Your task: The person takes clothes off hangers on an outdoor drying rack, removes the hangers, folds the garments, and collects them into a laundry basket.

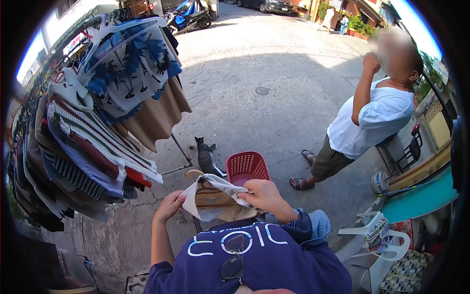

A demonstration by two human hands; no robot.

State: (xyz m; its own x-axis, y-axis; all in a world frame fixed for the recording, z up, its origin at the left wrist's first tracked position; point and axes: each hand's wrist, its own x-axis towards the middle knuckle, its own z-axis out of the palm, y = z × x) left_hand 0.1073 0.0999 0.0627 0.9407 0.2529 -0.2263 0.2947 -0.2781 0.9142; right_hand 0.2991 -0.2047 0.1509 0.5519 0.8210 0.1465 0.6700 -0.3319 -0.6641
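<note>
A light grey garment (pixel 200 207) is stretched between my two hands in front of my chest. My left hand (pixel 170 205) pinches its edge on the left side. On the right side, my right hand (pixel 264 197) grips the other edge between thumb and fingers. The garment's opening shows a tan inside. A pale curved hanger hook (pixel 194 173) sticks up at its top, between the hands. Just beyond the garment, a red plastic basket (pixel 248 165) stands on the ground.
A rack of hanging clothes (pixel 93 142) fills the left side. A tabby cat (pixel 206 158) lies beside the basket. A person in a white shirt (pixel 372 110) stands at the right. Near the lower right are a white plastic chair (pixel 364 229) and a bucket (pixel 379 183).
</note>
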